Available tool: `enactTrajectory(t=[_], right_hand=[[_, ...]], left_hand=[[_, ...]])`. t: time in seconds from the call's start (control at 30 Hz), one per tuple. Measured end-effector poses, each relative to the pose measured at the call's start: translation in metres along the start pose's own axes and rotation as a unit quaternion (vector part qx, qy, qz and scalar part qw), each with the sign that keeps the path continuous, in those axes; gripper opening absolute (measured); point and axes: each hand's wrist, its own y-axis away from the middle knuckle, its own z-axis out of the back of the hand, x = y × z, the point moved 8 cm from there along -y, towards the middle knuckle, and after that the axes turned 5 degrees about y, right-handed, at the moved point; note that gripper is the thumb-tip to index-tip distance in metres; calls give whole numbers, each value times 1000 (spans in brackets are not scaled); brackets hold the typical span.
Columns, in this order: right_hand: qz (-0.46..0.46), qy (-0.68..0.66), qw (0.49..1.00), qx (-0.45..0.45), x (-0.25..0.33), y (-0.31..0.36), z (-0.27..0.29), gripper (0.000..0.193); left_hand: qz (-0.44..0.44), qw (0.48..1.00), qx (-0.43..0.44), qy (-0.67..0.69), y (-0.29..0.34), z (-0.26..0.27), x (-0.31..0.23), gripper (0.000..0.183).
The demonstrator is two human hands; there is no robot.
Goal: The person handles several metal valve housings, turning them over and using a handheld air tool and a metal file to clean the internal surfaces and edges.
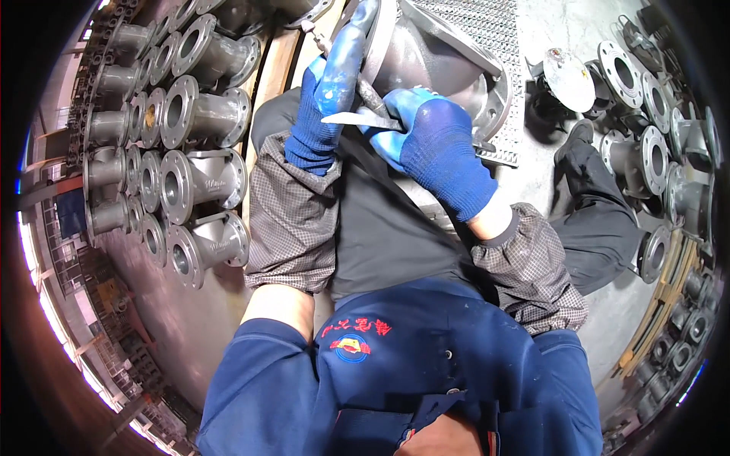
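My left hand, in a blue coated glove, is closed around a slim grey rod-like tool. The tool's narrow end emerges above the thumb, and part of it is hidden behind the palm. My right hand, gloved alike, grips the tool's lower end. A pale, flat, pointed piece sticks out leftward beside those fingers; whether it joins the rod I cannot tell. Just beyond both hands lies a large grey flanged pipe fitting, tilted on a perforated metal plate.
Stacked flanged pipe fittings fill the left side, beside wooden beams. More fittings stand at the right on the concrete floor. A round pale disc-topped object stands near my right foot.
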Motion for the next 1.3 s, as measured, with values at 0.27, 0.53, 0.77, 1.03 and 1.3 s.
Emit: enactTrajectory(t=[0.27,0.53,0.77,1.03,1.3], right_hand=[[-239,-773,527,260,13,27,-53,42],[-279,-364,873,168,-139,-1,69,36],[-93,-73,946,303,-200,-28,53,41],[30,215,929,300,-196,-64,45,37],[38,227,918,324,-197,-69,44,36]], left_hand=[[-35,978,2,207,-8,-11,-3,45],[191,976,-57,84,-12,-8,3,63],[114,992,20,58,-24,-13,7,66],[72,997,30,-10,-23,-7,10,65],[64,997,32,-16,-26,-8,12,67]])
